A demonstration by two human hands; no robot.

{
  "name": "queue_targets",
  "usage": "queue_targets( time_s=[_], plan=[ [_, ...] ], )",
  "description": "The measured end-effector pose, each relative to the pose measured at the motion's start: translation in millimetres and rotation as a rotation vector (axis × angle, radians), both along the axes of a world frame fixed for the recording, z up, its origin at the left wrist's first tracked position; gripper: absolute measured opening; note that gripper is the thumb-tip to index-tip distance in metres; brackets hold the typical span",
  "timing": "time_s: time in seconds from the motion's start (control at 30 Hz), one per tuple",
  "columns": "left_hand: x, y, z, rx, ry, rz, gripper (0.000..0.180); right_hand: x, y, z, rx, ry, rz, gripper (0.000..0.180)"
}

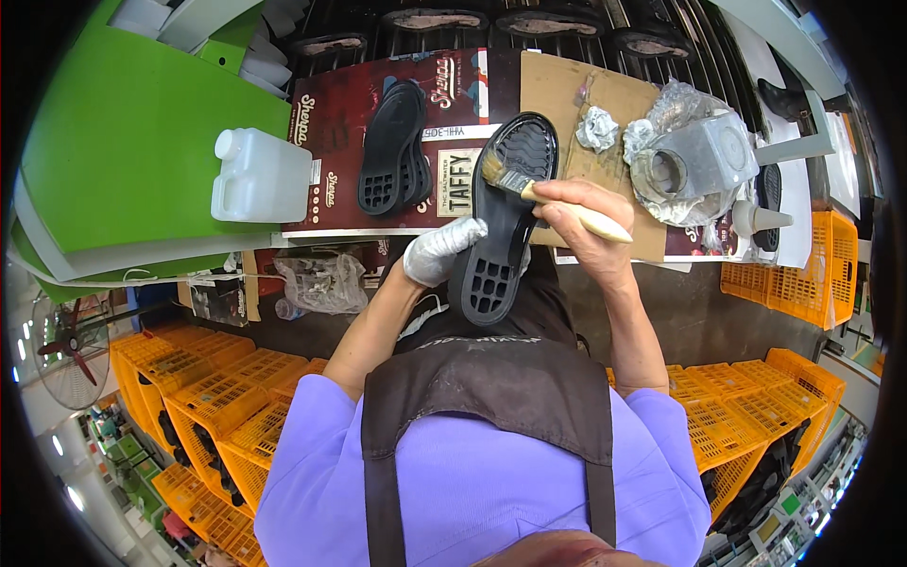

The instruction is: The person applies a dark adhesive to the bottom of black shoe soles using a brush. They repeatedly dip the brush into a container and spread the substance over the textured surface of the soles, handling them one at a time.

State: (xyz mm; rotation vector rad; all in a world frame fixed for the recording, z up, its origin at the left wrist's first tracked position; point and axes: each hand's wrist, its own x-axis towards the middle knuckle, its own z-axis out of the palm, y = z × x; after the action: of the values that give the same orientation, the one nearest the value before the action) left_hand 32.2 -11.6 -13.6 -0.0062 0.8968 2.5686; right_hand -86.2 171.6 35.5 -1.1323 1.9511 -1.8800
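Note:
My left hand (442,250), in a whitish glove, grips a black shoe sole (501,231) by its left edge, with the thumb over the rim. The sole is tilted with its hollow inner side up, and a grid of square pockets shows at the near end. Bare, my right hand (588,231) is closed round the pale handle of a paintbrush (515,180). The bristles touch the sole's ribbed far part, which looks wet and shiny. Left of it, more black soles (395,146) lie stacked on the cardboard.
A white jug (262,178) stands at the left by a green surface (142,113). On the right are a clear cut-open container (704,156) and crumpled wrapping (597,128). Soles lie on a roller conveyor (605,57) beyond. Orange crates (236,397) stand behind me on both sides.

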Motion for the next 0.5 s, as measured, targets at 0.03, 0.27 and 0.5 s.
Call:
queue_targets(
  time_s=[0.03, 0.27, 0.5],
  plan=[
    [1, 0, 1, 0.006, -0.032, 0.015, 0.069, 2, -1, 0, -0.011, -0.003, -0.001, 0.019],
    [7, 1, 0, 0.125, -0.133, 0.135, 0.076, 9, -4, 5, -0.032, 0.031, 0.035, 0.019],
    [-7, -4, 3, 0.456, -0.041, 0.041, 0.066, 21, -7, 7, -0.024, 0.063, 0.054, 0.019]
  ],
)
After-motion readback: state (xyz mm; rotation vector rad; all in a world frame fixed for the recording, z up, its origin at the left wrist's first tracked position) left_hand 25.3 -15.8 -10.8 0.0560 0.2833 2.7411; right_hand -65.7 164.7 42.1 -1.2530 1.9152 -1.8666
